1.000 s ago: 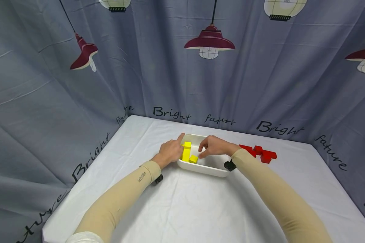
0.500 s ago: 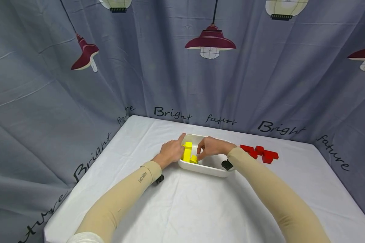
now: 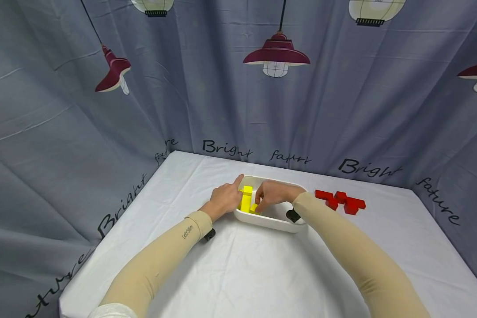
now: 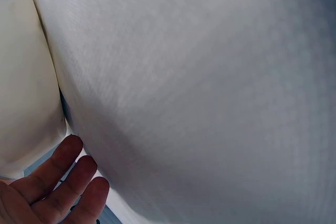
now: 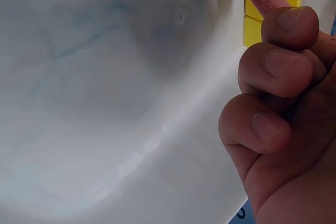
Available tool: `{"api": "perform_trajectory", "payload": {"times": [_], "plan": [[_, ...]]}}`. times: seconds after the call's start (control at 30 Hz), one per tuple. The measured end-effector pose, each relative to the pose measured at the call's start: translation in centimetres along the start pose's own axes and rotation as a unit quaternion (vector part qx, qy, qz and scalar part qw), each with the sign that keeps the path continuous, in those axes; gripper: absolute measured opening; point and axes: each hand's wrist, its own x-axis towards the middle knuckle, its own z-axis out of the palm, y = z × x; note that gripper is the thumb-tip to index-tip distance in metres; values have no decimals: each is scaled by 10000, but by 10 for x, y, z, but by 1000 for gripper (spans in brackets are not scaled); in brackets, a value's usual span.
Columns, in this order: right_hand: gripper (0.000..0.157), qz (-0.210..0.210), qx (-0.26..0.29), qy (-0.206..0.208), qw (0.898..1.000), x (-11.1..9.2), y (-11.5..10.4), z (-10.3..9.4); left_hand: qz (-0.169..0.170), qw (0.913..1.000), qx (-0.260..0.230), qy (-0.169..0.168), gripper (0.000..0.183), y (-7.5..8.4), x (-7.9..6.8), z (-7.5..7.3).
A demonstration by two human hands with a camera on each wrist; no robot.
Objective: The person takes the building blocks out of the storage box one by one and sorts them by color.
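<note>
A white tray (image 3: 268,224) stands on the table, with several yellow blocks (image 3: 245,203) at its left end. My left hand (image 3: 224,199) lies at that end, its index finger stretched along the rim. In the left wrist view, three fingers (image 4: 86,174) of it reach out nearly straight beside the tray's outer wall (image 4: 29,87). My right hand (image 3: 273,194) dips into the tray and pinches a small yellow block (image 3: 253,209), partly covered by the fingers. The right wrist view has its other fingers curled over the bare tray floor, beside the yellow blocks (image 5: 253,30).
Several red blocks (image 3: 339,201) lie in a group on the white tablecloth (image 3: 254,274), right of the tray. A grey-blue curtain (image 3: 222,101) printed with lamps and lettering hangs behind and beside the table.
My right hand has moved left inside the tray and closed its fingertips on the small yellow block, which has turned slightly. My left hand stays at the tray's left end.
</note>
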Motion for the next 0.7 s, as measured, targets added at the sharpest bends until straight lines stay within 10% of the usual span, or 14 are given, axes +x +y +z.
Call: {"api": "perform_trajectory", "payload": {"times": [0.7], "plan": [[17, -41, -211, -17, 9998, 0, -3, 1, -9, 10000, 25, -14, 61, 0, 0, 0]]}}
